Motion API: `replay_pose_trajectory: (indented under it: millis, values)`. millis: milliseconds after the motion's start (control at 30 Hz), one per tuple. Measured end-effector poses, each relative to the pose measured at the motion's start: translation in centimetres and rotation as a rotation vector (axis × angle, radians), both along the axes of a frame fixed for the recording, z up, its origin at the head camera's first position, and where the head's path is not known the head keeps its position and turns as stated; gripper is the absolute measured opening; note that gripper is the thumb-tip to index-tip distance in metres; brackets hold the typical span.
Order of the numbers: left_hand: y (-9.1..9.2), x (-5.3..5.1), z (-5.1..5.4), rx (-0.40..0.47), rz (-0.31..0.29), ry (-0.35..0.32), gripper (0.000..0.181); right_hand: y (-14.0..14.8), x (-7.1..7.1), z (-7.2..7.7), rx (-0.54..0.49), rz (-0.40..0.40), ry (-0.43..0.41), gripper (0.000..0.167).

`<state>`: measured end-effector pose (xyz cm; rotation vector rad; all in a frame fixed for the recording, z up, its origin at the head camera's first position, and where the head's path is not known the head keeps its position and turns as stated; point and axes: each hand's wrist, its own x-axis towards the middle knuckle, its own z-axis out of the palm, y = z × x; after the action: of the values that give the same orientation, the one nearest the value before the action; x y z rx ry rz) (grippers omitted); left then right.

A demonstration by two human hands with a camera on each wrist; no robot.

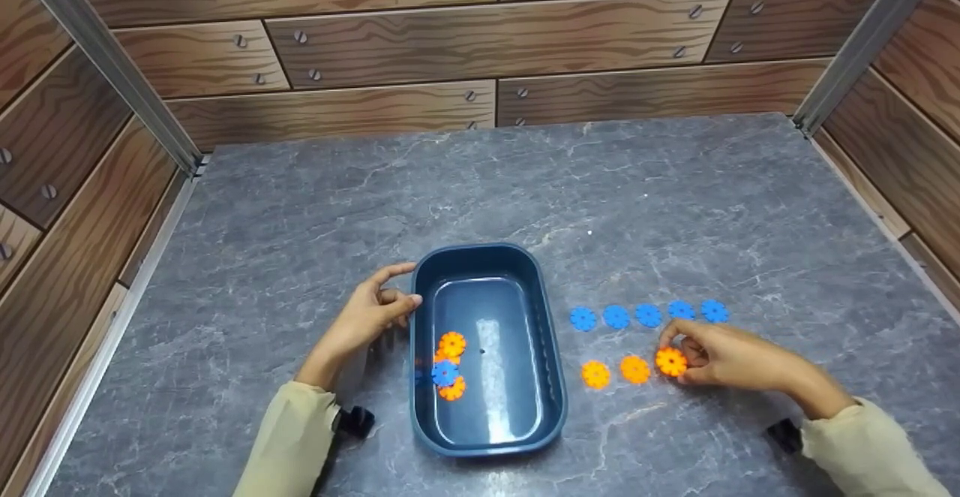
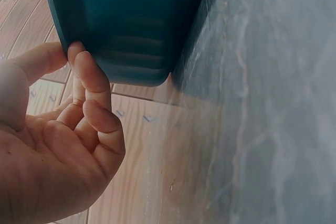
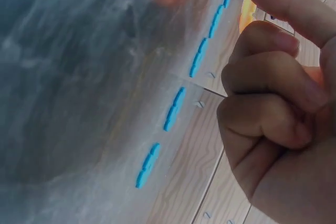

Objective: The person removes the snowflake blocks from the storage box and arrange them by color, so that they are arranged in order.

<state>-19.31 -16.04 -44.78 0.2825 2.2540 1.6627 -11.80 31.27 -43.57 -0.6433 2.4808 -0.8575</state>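
Observation:
A dark blue tray (image 1: 553, 377) lies on the grey marbled table. At its left rim, the left hand (image 1: 367, 313) pinches the edge between thumb and fingertip; the left wrist view shows this hand (image 2: 63, 145) against the tray wall (image 2: 126, 24). To the right of the tray, the right hand (image 1: 727, 354) pinches an orange flower-shaped piece (image 1: 671, 362) at the end of a row with two orange pieces (image 1: 635, 369). Behind them runs a row of several blue pieces (image 1: 616, 317). In the right wrist view, the curled fingers of the right hand (image 3: 278, 87) are beside blue pieces (image 3: 175, 108).
Inside the tray, near its left wall, a blue piece (image 1: 445, 373) lies among orange pieces (image 1: 452, 344). Wood-patterned panels (image 1: 495, 39) stand behind the table (image 1: 300, 204) and at both sides, with metal posts at the back corners.

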Motion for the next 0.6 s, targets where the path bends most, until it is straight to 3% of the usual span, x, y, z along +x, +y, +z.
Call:
replay_pose_trajectory:
  millis: [600]
  values:
    - [0.09, 0.0, 0.1, 0.007, 0.012, -0.013, 0.055, 0.56, -0.42, -0.66, -0.017, 0.002, -0.086, 0.034]
